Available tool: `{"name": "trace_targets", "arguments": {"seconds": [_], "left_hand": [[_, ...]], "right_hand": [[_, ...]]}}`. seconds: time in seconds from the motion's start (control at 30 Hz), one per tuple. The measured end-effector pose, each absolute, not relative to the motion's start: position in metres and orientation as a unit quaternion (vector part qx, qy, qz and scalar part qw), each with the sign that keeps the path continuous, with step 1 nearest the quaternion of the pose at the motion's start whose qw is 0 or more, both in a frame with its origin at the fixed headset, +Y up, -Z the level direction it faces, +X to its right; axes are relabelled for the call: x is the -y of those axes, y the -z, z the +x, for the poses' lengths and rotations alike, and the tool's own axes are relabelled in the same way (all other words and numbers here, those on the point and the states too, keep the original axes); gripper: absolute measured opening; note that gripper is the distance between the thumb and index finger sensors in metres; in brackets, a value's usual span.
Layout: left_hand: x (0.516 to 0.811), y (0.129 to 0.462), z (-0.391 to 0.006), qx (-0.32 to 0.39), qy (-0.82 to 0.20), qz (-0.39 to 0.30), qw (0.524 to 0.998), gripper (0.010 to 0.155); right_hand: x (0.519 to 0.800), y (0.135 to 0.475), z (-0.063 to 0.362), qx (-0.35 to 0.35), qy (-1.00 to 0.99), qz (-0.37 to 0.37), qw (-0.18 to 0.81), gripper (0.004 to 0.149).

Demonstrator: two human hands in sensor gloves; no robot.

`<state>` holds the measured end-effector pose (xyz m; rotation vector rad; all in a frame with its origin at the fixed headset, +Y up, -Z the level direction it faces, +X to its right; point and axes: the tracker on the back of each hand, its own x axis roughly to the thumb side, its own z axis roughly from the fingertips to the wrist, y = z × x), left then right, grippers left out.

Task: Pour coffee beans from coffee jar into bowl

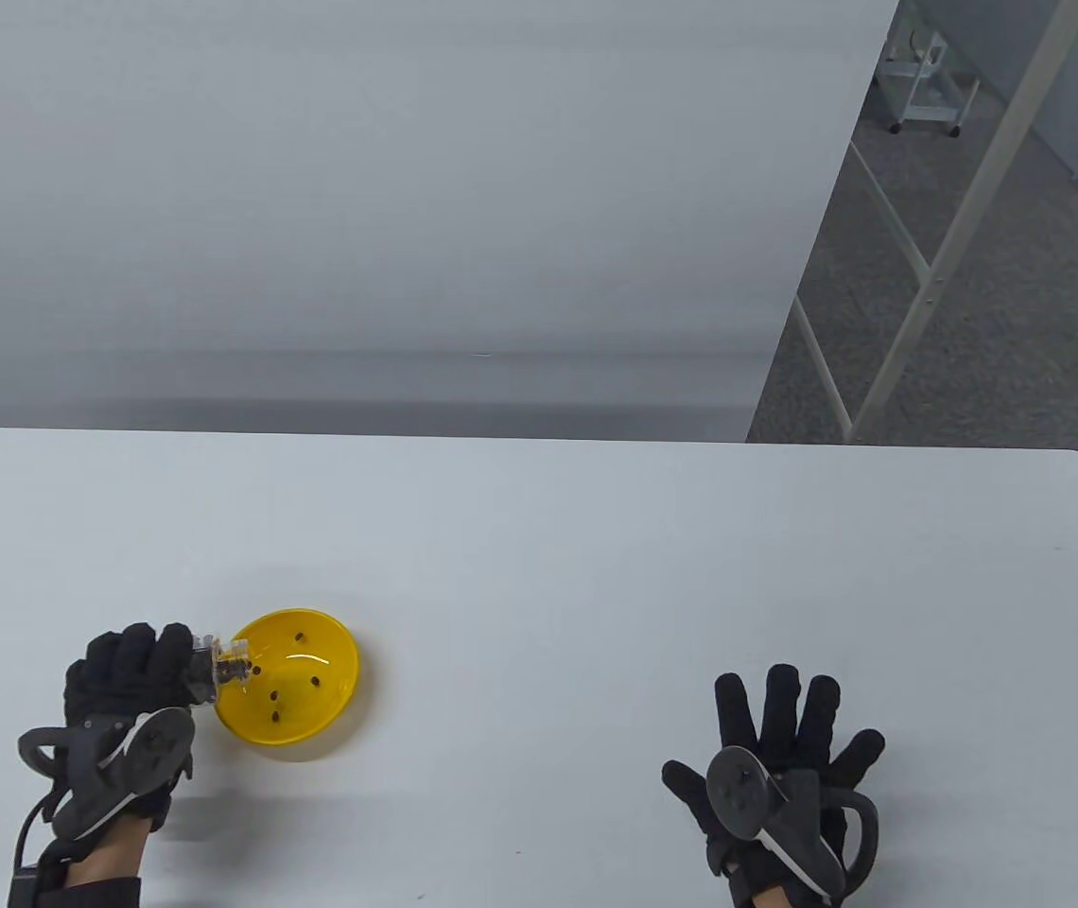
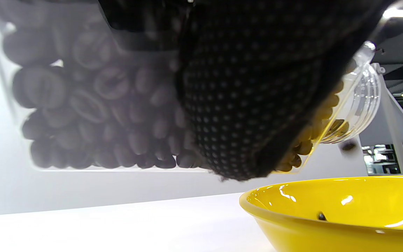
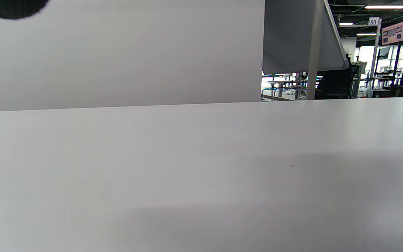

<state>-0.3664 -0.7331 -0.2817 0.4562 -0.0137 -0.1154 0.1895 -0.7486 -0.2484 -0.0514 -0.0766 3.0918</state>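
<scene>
My left hand grips a clear coffee jar and holds it tipped, its mouth over the left rim of a yellow bowl. Several dark beans lie in the bowl. In the left wrist view the jar is full of beans, my gloved fingers wrap it, its open mouth hangs above the bowl, and one bean falls beside the mouth. My right hand rests flat on the table, fingers spread, holding nothing.
The white table ends at its far edge, with a grey wall panel behind. Floor and white frame legs lie past the right corner. The right wrist view shows only bare tabletop.
</scene>
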Motion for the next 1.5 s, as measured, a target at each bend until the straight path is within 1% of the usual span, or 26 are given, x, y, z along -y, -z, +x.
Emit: {"name": "trace_targets", "arguments": {"seconds": [1.0,1.37,1.5], "left_hand": [[0.732,0.281,-0.356,0.023,0.092,0.225,0.97,0.092],[0.733,0.282,-0.355,0.025,0.098,0.222,0.97,0.092],[0.732,0.282,-0.357,0.016,0.082,0.221,0.972,0.092]], "right_hand": [[0.75,0.248,0.192,0.024,-0.999,-0.018,0.039,0.097],[0.75,0.248,0.193,0.026,-0.999,-0.019,0.043,0.096],[0.75,0.248,0.193,0.026,-0.999,-0.018,0.044,0.096]]}}
